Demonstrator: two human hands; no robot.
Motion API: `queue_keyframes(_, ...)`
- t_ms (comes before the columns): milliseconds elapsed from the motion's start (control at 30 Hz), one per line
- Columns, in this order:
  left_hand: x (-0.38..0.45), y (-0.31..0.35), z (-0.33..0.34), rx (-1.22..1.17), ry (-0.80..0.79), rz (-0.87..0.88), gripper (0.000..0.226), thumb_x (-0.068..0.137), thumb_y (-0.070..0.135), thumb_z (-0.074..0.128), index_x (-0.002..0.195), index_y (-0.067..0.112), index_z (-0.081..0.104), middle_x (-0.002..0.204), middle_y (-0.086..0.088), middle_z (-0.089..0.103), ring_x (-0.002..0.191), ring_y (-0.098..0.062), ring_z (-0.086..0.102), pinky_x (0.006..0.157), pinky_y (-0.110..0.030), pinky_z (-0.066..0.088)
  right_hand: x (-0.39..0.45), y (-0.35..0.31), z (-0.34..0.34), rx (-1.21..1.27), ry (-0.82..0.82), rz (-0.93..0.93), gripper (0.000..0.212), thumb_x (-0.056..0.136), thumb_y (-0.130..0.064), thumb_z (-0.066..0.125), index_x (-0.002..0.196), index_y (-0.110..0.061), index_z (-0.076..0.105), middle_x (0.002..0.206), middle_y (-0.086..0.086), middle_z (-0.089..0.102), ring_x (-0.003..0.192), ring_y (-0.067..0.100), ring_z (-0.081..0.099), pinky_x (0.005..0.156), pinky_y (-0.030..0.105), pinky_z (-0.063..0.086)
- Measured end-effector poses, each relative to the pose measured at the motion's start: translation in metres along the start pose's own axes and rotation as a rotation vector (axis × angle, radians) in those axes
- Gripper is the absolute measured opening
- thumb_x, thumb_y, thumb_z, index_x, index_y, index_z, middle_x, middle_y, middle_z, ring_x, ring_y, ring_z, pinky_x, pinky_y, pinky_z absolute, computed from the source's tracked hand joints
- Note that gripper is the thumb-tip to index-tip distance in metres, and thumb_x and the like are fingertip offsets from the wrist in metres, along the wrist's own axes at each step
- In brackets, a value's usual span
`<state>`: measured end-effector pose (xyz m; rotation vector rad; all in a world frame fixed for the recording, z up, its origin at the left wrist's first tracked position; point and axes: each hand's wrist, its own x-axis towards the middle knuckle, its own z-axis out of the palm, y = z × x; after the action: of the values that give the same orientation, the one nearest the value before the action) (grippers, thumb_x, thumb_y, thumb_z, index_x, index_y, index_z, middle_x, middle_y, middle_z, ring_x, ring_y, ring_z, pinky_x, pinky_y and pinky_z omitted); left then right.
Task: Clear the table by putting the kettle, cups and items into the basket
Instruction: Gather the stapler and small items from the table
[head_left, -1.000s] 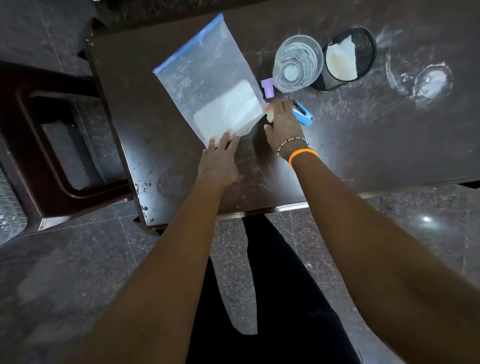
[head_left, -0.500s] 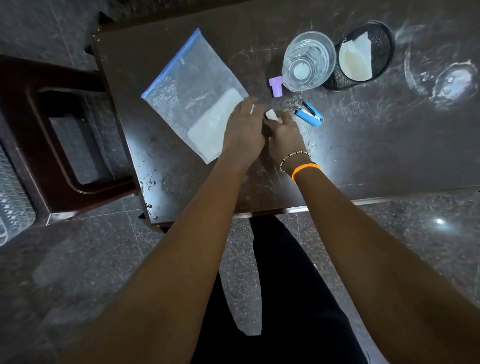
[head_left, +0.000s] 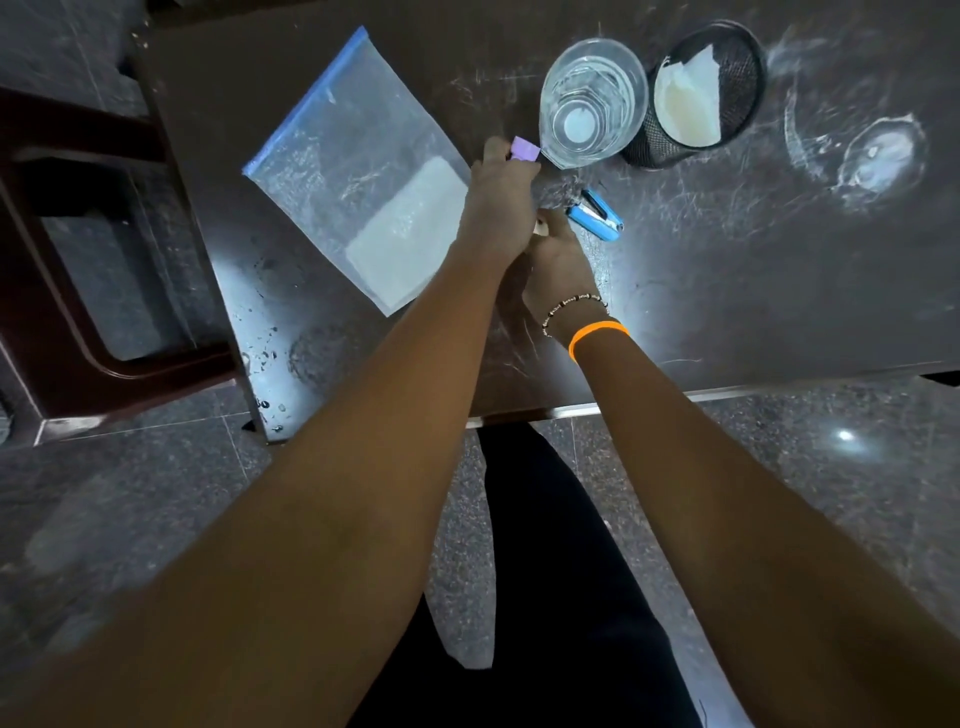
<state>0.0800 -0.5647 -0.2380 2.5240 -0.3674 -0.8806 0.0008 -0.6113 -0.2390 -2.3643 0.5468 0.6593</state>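
My left hand (head_left: 498, 200) reaches across the dark table (head_left: 727, 291), its fingertips pinched on a small purple block (head_left: 525, 149) next to the clear glass (head_left: 592, 104). Just behind it, my right hand (head_left: 558, 262) is closed on a small white piece (head_left: 540, 228), only partly visible. A blue stapler (head_left: 595, 214) lies right of my hands. The black mesh cup (head_left: 652, 148) holds white paper (head_left: 691, 98). A clear zip bag (head_left: 358, 171) with a white pad inside lies flat to the left.
A dark red chair (head_left: 78, 291) stands against the table's left side. A wet ring mark (head_left: 878, 156) shows at the far right of the table. The table's near edge (head_left: 675, 400) runs under my forearms, with grey floor tiles below.
My left hand left the bag's near corner, crossed right over my right hand and reached the purple block. My right hand stays by the stapler with the white piece.
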Motion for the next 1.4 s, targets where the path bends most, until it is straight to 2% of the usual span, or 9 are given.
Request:
queue_keyframes(267, -0.073, -0.048, -0.033, -0.521, 0.323, -0.188, 0.031, 0.084, -0.007, 0.051, 0.107, 0.002, 0.069, 0.121, -0.013, 0.061, 0.106, -0.021, 0.060, 0.093, -0.018, 0.045, -0.028, -0.039, -0.008, 0.355, 0.270, 0.027, 0.037, 0.074, 0.019, 0.047, 0.095, 0.000, 0.071, 0.108, 0.019, 0.064, 0.101, 0.029, 0.060, 0.085, 0.021, 0.043)
queue_keyframes(433, -0.125, -0.099, -0.062, -0.819, 0.465, -0.429, 0.020, 0.075, 0.000, 0.065, 0.077, 0.019, 0.070, 0.092, -0.008, 0.073, 0.079, -0.016, 0.066, 0.078, -0.027, 0.050, -0.038, -0.098, 0.002, 0.276, 0.126, -0.150, 0.027, 0.077, 0.008, 0.056, 0.093, -0.010, 0.069, 0.104, 0.007, 0.069, 0.093, 0.026, 0.055, 0.082, 0.017, 0.034)
queue_keyframes(567, -0.160, -0.152, -0.097, -0.972, 0.585, -0.516, 0.031, 0.077, -0.002, 0.063, 0.062, 0.025, 0.056, 0.071, -0.002, 0.063, 0.068, -0.010, 0.058, 0.075, -0.026, 0.047, -0.046, -0.163, 0.017, 0.384, 0.019, -0.257, 0.025, 0.075, 0.012, 0.054, 0.090, -0.005, 0.065, 0.095, 0.002, 0.064, 0.088, 0.018, 0.055, 0.086, 0.030, 0.045)
queue_keyframes(700, -0.192, -0.209, -0.141, -1.031, 0.716, -0.544, 0.034, 0.078, 0.000, 0.063, 0.068, 0.024, 0.041, 0.066, 0.003, 0.051, 0.061, -0.009, 0.047, 0.067, -0.024, 0.042, -0.054, -0.239, 0.044, 0.551, -0.173, -0.332, 0.031, 0.079, 0.013, 0.052, 0.090, -0.016, 0.049, 0.088, -0.004, 0.055, 0.083, 0.015, 0.053, 0.080, 0.024, 0.045)
queue_keyframes(833, -0.225, -0.260, -0.190, -1.020, 0.818, -0.517, 0.034, 0.079, -0.003, 0.061, 0.088, 0.023, 0.042, 0.086, 0.005, 0.059, 0.079, -0.008, 0.061, 0.079, -0.025, 0.048, -0.058, -0.322, 0.080, 0.491, -0.315, -0.469, 0.048, 0.079, 0.011, 0.052, 0.115, -0.020, 0.049, 0.089, -0.015, 0.049, 0.082, 0.012, 0.050, 0.076, 0.017, 0.043)
queue_keyframes(1033, -0.247, -0.341, -0.254, -0.939, 0.950, -0.526, 0.040, 0.081, 0.000, 0.057, 0.116, 0.019, 0.050, 0.089, 0.019, 0.057, 0.072, 0.006, 0.055, 0.068, -0.008, 0.043, -0.047, -0.450, 0.126, 0.385, -0.234, -0.601, 0.041, 0.076, 0.003, 0.064, 0.115, -0.006, 0.059, 0.082, -0.020, 0.050, 0.065, -0.009, 0.048, 0.068, 0.006, 0.042)
queue_keyframes(1133, -0.248, -0.373, -0.273, -0.968, 0.936, -0.573, 0.034, 0.082, 0.002, 0.057, 0.112, 0.018, 0.055, 0.086, 0.017, 0.059, 0.076, 0.001, 0.061, 0.080, -0.026, 0.052, -0.030, -0.501, 0.140, 0.229, -0.142, -0.682, 0.043, 0.074, 0.000, 0.064, 0.117, -0.006, 0.061, 0.105, 0.006, 0.063, 0.083, 0.014, 0.058, 0.083, 0.025, 0.050)
queue_keyframes(1233, -0.245, -0.393, -0.285, -1.045, 0.864, -0.576, 0.029, 0.085, 0.004, 0.057, 0.108, 0.022, 0.054, 0.091, 0.001, 0.067, 0.089, -0.020, 0.068, 0.089, -0.045, 0.053, -0.008, -0.542, 0.156, 0.028, -0.124, -0.723, 0.044, 0.077, -0.007, 0.063, 0.121, -0.010, 0.058, 0.121, 0.011, 0.060, 0.105, 0.024, 0.058, 0.092, 0.031, 0.047)
queue_keyframes(1400, -0.237, -0.400, -0.289, -1.054, 0.765, -0.558, 0.039, 0.087, -0.001, 0.051, 0.120, 0.019, 0.051, 0.100, -0.004, 0.066, 0.090, -0.024, 0.068, 0.089, -0.044, 0.053, 0.005, -0.568, 0.166, -0.092, -0.163, -0.652, 0.040, 0.084, -0.011, 0.060, 0.124, -0.015, 0.059, 0.120, 0.011, 0.062, 0.092, 0.017, 0.054, 0.096, 0.029, 0.043)
